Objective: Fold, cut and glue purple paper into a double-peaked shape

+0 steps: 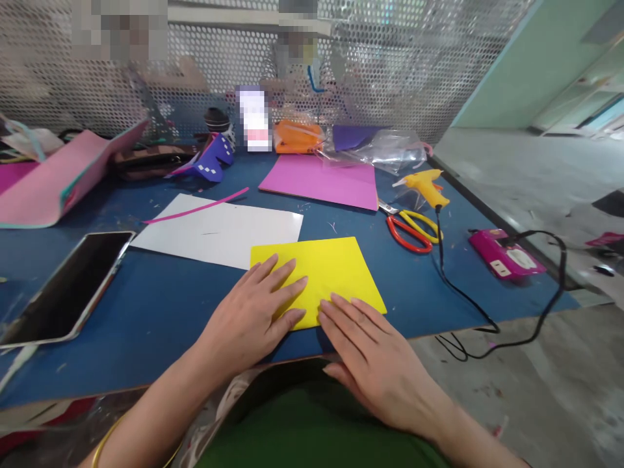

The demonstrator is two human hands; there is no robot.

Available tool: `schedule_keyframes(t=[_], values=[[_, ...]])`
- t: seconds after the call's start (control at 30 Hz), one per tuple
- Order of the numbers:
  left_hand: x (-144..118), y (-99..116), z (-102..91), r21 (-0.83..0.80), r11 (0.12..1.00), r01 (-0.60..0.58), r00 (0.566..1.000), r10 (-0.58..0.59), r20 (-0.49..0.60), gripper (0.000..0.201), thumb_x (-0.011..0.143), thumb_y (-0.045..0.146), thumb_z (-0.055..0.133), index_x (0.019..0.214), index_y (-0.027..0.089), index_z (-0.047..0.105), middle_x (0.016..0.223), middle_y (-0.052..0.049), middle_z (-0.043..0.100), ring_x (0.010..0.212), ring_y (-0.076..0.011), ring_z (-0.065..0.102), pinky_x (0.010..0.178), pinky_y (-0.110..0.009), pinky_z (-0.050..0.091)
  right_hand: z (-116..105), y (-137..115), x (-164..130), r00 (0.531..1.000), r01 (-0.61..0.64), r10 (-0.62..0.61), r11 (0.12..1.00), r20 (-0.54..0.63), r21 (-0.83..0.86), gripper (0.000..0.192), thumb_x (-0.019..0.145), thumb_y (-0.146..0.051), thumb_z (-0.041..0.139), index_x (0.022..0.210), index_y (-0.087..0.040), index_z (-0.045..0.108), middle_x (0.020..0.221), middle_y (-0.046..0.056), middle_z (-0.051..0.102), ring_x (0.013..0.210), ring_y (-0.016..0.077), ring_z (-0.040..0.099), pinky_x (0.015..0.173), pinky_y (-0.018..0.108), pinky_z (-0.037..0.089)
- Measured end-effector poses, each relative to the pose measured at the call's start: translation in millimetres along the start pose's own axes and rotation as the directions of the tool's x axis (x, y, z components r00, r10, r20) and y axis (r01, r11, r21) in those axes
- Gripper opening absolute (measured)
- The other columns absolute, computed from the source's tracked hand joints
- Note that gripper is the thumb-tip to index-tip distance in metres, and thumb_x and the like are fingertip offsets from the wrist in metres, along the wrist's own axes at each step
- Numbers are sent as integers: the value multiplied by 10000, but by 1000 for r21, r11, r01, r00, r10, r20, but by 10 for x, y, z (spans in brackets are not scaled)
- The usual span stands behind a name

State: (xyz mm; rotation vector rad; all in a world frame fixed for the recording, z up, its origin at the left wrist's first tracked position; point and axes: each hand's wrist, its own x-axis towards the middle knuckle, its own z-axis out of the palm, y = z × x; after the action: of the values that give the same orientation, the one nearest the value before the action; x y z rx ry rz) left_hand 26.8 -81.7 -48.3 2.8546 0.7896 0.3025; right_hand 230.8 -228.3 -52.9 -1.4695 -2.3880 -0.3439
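A bright yellow sheet, paper or thin foam, lies flat at the front of the blue table. My left hand rests on its left part with the fingers spread. Along the near edge, my right hand lies with its fingers stretched out, the fingertips touching the sheet. The sheet's far left corner overlaps a white sheet. Across that white sheet lies a thin pink strip. Neither hand grips anything.
Beyond are a magenta sheet, red-and-yellow-handled scissors, a yellow glue gun and a pink power strip with a black cord. A tablet lies left. A perforated metal panel stands behind the table.
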Motion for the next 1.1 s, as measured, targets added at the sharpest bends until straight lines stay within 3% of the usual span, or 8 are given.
schedule_keyframes(t=[0.2, 0.43, 0.67, 0.9, 1.1], values=[[8, 20, -57, -18, 1000, 4, 998, -3, 55, 453, 1043, 383, 342, 1393, 256, 600, 1558, -67, 480, 1477, -323, 373, 1173, -589, 374, 106, -88, 119, 1000, 27, -27, 998, -1, 60, 440, 1040, -312, 450, 1306, -13, 631, 1385, 165, 636, 1307, 308, 582, 1081, 461, 516], [33, -59, -176, -24, 999, -43, 990, 46, 137, 456, 1033, 243, 324, 1409, 268, 582, 1543, -44, 502, 1466, -272, 401, 1180, -510, 394, 121, -122, 137, 999, 31, -32, 996, 17, 78, 457, 1035, -312, 452, 1374, -36, 585, 1442, 160, 584, 1346, 312, 546, 1069, 482, 523], [50, -121, -201, -29, 998, -58, 980, 62, 190, 442, 1036, 234, 360, 1430, 274, 557, 1566, -45, 470, 1482, -261, 372, 1202, -493, 353, 188, -188, 225, 997, 79, -81, 991, 13, 110, 432, 1008, -279, 512, 1348, -30, 607, 1415, 159, 609, 1340, 322, 552, 1075, 486, 513], [121, -221, -265, -35, 983, -181, 954, 184, 237, 444, 1019, 196, 398, 1434, 260, 540, 1560, -40, 474, 1452, -198, 424, 1231, -432, 300, 160, -237, 302, 996, 84, -84, 990, -3, 112, 465, 1039, -315, 432, 1387, -40, 573, 1433, 137, 592, 1315, 322, 576, 1042, 482, 541], [188, -210, -332, -3, 986, -169, 941, 163, 296, 469, 967, 144, 447, 1405, 249, 574, 1564, -34, 474, 1436, -221, 438, 1207, -403, 318, 206, -327, 441, 990, 139, -143, 976, 12, 166, 462, 1033, -317, 456, 1367, -28, 591, 1435, 155, 586, 1320, 315, 572, 1066, 465, 524]])
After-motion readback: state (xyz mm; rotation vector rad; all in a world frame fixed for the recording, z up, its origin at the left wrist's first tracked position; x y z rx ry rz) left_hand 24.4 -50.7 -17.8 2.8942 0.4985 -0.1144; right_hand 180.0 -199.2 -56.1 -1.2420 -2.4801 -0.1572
